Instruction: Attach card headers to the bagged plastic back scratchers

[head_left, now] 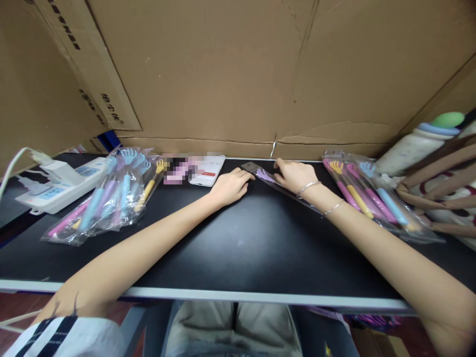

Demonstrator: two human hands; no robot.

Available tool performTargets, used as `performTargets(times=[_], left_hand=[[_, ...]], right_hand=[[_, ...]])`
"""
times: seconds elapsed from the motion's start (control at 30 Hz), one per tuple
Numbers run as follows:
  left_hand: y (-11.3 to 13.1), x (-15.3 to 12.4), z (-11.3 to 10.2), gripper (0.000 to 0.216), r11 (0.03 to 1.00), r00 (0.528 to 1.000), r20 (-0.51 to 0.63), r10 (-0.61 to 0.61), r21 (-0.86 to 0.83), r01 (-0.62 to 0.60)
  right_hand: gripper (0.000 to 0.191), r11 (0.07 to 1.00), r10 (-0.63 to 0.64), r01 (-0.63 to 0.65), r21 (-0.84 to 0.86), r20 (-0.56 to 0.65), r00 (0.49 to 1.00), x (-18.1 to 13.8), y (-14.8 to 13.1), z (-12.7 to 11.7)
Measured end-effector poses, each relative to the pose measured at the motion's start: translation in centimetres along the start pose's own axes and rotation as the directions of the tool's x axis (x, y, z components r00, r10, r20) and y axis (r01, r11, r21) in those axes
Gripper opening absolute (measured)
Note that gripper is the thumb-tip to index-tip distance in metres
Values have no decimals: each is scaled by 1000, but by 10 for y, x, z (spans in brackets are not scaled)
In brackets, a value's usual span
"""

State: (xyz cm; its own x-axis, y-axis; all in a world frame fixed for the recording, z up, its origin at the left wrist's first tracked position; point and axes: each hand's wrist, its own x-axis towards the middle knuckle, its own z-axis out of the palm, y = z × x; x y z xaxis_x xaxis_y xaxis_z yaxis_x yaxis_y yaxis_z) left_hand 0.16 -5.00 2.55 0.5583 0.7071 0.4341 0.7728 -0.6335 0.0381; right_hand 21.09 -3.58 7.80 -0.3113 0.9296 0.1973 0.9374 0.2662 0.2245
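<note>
A purple back scratcher [265, 174] in a clear plastic bag [250, 168] lies slantwise on the black tabletop between my hands. My left hand [232, 187] has its fingers bent and close together, with the fingertips at the far left end of the bag. Over the bag's right side is my right hand [297, 177], its fingers curled and the thumb near the purple claw. The back scratcher's handle is mostly hidden beneath that hand and wrist. What the right fingers grip, if anything, does not show.
Bagged back scratchers lie at left [125, 191] and right [366, 193]. A white power strip [61, 186] is at far left. Behind my left hand lies a phone [208, 171]. A white bottle [416, 146] leans at right; cardboard [208, 74] walls the back.
</note>
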Motion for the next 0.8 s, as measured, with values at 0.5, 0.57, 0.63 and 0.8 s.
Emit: performTargets(times=[0.5,0.57,0.63,0.8], left_hand=[[-2,0,1,43,999,998,56,-37,-12,37],[-1,0,0,44,998,995,73,-65,-22,67],[-1,-1,-1,45,995,992,88,-87,-38,90],[-4,-1,3,44,990,992,88,-94,-101,103]], right_hand=[[34,880,-148,-32,473,338,930,16,25,10],[32,859,-186,-8,512,326,927,13,18,8],[31,849,-217,29,528,297,930,11,11,9],[24,826,-287,160,541,158,945,6,-7,13]])
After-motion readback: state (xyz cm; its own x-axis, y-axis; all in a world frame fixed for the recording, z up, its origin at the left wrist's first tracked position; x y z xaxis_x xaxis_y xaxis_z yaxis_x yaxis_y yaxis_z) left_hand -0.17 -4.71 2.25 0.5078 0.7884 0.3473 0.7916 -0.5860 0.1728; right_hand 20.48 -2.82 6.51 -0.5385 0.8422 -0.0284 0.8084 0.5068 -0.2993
